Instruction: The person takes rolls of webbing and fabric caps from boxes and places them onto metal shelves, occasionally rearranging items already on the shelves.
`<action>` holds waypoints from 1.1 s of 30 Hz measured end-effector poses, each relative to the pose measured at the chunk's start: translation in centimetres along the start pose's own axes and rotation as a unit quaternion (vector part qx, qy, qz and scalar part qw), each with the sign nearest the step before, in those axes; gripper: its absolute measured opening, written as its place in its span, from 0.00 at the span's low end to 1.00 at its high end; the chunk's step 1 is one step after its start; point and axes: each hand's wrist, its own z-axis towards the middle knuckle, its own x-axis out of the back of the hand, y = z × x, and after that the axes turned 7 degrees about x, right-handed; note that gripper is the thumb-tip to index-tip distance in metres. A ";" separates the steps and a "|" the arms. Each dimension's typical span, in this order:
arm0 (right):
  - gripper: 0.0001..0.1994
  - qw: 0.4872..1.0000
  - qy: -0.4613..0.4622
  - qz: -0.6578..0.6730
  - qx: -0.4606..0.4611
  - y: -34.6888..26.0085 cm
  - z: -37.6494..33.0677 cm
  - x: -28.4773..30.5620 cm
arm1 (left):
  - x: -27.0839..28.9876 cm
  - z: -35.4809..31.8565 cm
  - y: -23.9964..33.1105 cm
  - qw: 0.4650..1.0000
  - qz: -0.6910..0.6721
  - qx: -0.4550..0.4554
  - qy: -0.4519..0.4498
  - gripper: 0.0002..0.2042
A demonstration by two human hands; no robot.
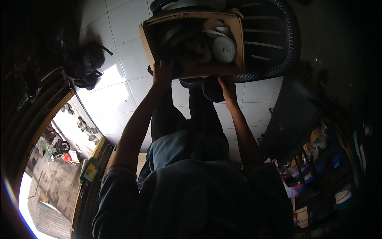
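Observation:
A cardboard box with its top open stands in front of me. Inside it lie a coiled white roll of flat band and several other rolls, dim in the shadow. My left hand reaches over the box's near left corner. Its fingertips are lost in the dark there, so what they touch cannot be made out. Just outside the near wall of the box, on the right, my right hand is closed on the edge of a dark round roll.
The box rests on a black slatted plastic chair. Pale tiles cover the floor. A black bag lies on the left, near an opening onto a bright outdoor yard. Cluttered shelves with a white tub stand on the right.

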 end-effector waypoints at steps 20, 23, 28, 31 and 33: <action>0.22 0.998 0.050 -0.010 -0.023 -1.3 0.2 -0.3 | -15.3 13.7 2.7 0.956 -0.227 -0.074 -0.173 0.15; 0.22 0.997 0.079 0.019 -0.008 -0.5 0.4 -0.2 | -16.5 16.0 3.3 0.953 -0.283 -0.025 -0.103 0.17; 0.19 0.998 0.057 0.005 -0.033 0.5 0.2 0.7 | -15.2 14.6 4.8 0.872 -0.473 0.035 -0.118 0.21; 0.17 0.998 0.052 0.025 -0.038 1.1 -0.1 0.6 | -12.8 15.3 4.8 0.859 -0.484 0.043 -0.161 0.22; 0.15 0.998 0.053 0.020 -0.036 1.3 -0.2 0.4 | -11.7 16.1 5.1 0.882 -0.439 0.037 -0.167 0.21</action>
